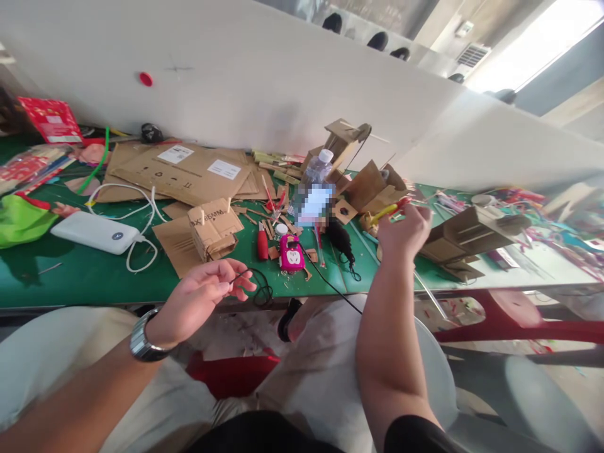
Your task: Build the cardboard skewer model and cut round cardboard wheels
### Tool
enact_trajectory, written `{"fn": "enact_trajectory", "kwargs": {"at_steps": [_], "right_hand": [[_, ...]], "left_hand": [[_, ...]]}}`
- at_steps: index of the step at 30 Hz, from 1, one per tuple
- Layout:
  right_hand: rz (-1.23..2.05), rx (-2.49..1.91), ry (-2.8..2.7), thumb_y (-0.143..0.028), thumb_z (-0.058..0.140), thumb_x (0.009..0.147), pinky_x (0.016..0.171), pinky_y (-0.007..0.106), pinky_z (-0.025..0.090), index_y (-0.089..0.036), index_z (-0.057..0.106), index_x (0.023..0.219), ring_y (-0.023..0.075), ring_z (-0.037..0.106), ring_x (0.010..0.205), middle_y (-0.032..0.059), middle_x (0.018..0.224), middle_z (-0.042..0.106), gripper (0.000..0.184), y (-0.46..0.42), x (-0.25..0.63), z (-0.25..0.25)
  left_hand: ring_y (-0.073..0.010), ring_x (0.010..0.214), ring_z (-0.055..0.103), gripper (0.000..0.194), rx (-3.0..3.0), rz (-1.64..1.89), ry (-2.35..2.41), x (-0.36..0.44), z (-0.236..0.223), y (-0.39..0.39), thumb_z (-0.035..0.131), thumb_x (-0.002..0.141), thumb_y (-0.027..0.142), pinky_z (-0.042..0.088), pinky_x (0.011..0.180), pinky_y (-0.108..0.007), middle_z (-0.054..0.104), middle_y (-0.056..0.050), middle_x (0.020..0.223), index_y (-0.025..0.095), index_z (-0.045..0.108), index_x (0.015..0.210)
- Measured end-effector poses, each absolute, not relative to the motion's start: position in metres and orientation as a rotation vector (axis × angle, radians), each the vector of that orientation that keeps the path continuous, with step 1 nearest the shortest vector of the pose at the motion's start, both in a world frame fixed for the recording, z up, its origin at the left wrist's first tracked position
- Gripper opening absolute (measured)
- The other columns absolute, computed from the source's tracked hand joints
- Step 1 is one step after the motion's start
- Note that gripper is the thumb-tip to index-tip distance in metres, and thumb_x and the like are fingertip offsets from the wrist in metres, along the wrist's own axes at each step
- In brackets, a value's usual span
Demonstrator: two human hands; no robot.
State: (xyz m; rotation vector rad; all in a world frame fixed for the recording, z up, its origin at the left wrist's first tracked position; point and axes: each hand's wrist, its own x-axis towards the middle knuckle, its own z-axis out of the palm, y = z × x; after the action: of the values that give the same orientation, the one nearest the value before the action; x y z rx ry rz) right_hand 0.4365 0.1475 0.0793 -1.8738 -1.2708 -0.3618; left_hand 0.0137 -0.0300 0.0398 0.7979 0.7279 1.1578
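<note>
The black cord (271,294) hangs in loose loops from the left hand (212,292), at the front edge of the green counter (314,288). The left thumb and index finger pinch it; the other fingers spread free beside the loops. The step in hand seems to be managing this cord, and the next move would call for a light, steady pinch and slack kept clear of the clutter. Just beyond, a pink socket (291,257) has another run of dark cable leading from it towards the lap; whether the two are one length, I cannot tell. A red handle (262,244) lies beside the socket, and left of that stands a small cardboard box (214,225). The right hand (406,233) is raised near a yellow tool (384,214), fingers curled in, though I cannot tell whether they grip anything. Farther back stands a clear bottle (318,167), near flattened cardboard (189,179)
</note>
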Motion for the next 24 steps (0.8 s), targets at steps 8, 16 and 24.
{"fn": "enact_trajectory", "kwargs": {"at_steps": [8,16,24], "right_hand": [[0.253,-1.188,-1.056,-0.03,0.058,0.075,0.046,0.03,0.04,-0.03,0.05,0.098,0.0182,0.061,0.043,0.0037,0.068,0.074,0.025,0.109,0.409,0.104],[0.274,-0.699,-1.327,-0.028,0.061,0.081,0.077,0.048,0.064,-0.023,0.079,0.083,0.0305,0.081,0.093,0.0115,0.09,0.078,0.018,0.06,0.352,0.129],[0.102,-0.744,-1.518,-0.06,0.075,0.099,0.078,0.054,0.063,-0.029,0.082,0.075,0.0328,0.077,0.085,0.0079,0.077,0.075,0.04,0.039,0.334,0.124]], "left_hand": [[-0.0256,0.118,0.068,0.022,0.956,1.301,0.793,0.007,0.039,-0.029,0.083,0.081,0.025,0.059,0.096,-0.034,0.075,-0.011,0.12,0.019,0.067,0.069],[-0.0268,0.129,0.067,0.026,1.031,1.388,0.761,0.004,0.04,-0.027,0.073,0.09,0.025,0.052,0.112,-0.042,0.079,-0.009,0.123,0.02,0.061,0.068],[-0.0269,0.123,0.072,0.025,1.094,1.405,0.653,0.003,0.043,-0.029,0.076,0.097,0.029,0.054,0.116,-0.047,0.081,-0.009,0.114,0.02,0.067,0.076]]}}
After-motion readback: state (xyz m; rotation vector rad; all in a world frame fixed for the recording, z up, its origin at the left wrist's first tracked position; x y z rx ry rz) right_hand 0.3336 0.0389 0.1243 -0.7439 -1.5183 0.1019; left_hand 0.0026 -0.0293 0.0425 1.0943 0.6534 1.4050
